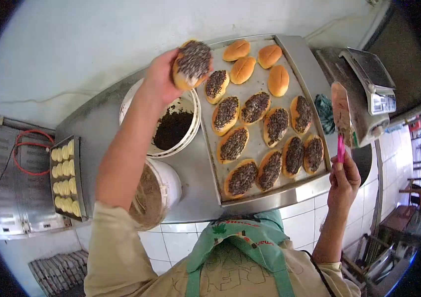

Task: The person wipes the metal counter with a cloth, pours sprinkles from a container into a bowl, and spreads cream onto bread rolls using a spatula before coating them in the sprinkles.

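My left hand (163, 74) is closed round a bread bun (193, 64) whose top is coated in dark chocolate sprinkles, with a pale patch at its lower end. It is raised above the white bucket (196, 121), in which dark sprinkles (173, 128) lie. Off to the right, my right hand (344, 178) grips the pink handle of a spatula (341, 111); its blade points up and carries a brownish smear. Between the hands, a metal tray (289, 185) holds several sprinkle-topped buns (256, 107) and, at its far end, several plain buns (242, 70).
A second bucket (170, 183) with brown contents stands at the table's near edge. At the left is a tray of pale dough pieces (64, 171). A scale (376, 81) and a dark green cloth (324, 114) lie right of the bun tray. A red hose (17, 148) hangs at far left.
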`<state>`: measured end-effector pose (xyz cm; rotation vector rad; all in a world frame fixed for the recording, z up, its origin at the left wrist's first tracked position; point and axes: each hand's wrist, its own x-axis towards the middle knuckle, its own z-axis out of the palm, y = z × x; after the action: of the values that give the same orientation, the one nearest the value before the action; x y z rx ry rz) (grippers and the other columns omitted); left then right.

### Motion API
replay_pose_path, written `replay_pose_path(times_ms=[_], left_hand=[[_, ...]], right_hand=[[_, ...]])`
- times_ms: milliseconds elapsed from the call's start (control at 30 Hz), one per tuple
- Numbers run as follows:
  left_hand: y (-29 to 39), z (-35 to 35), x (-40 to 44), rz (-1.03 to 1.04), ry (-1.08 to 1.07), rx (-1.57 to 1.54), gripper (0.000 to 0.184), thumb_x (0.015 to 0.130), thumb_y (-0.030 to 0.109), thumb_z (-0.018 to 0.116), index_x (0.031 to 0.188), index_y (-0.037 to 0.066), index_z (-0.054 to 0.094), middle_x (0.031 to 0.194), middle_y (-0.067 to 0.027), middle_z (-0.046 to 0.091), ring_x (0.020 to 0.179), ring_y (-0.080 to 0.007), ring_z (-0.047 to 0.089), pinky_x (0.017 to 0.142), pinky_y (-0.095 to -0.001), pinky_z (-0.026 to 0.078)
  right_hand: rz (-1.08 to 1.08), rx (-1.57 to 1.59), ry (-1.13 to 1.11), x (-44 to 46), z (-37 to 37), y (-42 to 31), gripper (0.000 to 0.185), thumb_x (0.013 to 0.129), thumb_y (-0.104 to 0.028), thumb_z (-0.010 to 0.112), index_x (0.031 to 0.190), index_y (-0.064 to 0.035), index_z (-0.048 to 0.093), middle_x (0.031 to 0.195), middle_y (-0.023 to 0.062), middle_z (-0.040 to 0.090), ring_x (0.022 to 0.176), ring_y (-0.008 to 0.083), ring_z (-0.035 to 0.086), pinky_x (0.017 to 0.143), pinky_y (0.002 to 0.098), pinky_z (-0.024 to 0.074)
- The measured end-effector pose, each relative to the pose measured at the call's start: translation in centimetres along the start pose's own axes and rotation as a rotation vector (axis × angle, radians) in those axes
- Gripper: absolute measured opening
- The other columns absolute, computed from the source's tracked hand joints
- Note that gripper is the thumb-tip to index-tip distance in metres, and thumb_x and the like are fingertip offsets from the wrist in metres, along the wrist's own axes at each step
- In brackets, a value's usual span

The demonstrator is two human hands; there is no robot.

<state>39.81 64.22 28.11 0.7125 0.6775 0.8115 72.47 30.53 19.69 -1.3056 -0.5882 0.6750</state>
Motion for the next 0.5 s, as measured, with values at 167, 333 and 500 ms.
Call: replay_pose_path(times_ms=[167, 333, 500], left_hand=[[-2.2, -1.4, 12.6, -0.011, 0.203, 0.043, 0.059, 0.106, 0.044, 0.033, 0.132, -0.006, 0.049, 0.126, -0.0257, 0.061, 0.112, -0.0420, 0.063, 0.093, -0.0502, 0.056], [-5.6, -8.2, 21.9, 0.013, 0.406, 0.155, 0.062, 0.103, 0.053, 0.042, 0.121, -0.005, 0.054, 0.111, -0.0229, 0.067, 0.099, -0.0360, 0.069, 0.083, -0.0477, 0.061], [-7.0, -8.9, 23.2, -0.101, 0.452, 0.196, 0.055, 0.101, 0.052, 0.049, 0.117, 0.000, 0.057, 0.108, -0.0196, 0.069, 0.094, -0.0326, 0.070, 0.078, -0.0477, 0.062]], right_hand=[[0.023, -0.064, -0.010, 5.2, -4.1, 0.7, 0.035, 0.093, -0.004, 0.065, 0.128, 0.0002, 0.063, 0.098, 0.0077, 0.070, 0.062, 0.0020, 0.045, 0.052, 0.0171, 0.0315], [0.109, -0.091, -0.057, 10.0, -7.7, 1.3, 0.035, 0.091, -0.003, 0.067, 0.125, -0.0010, 0.065, 0.100, 0.0065, 0.070, 0.064, 0.0022, 0.045, 0.055, 0.0169, 0.0332], [0.173, -0.063, -0.072, 12.8, -9.7, 1.9, 0.030, 0.088, -0.007, 0.072, 0.117, -0.0034, 0.070, 0.097, 0.0052, 0.070, 0.073, 0.0043, 0.055, 0.059, 0.0156, 0.0370]])
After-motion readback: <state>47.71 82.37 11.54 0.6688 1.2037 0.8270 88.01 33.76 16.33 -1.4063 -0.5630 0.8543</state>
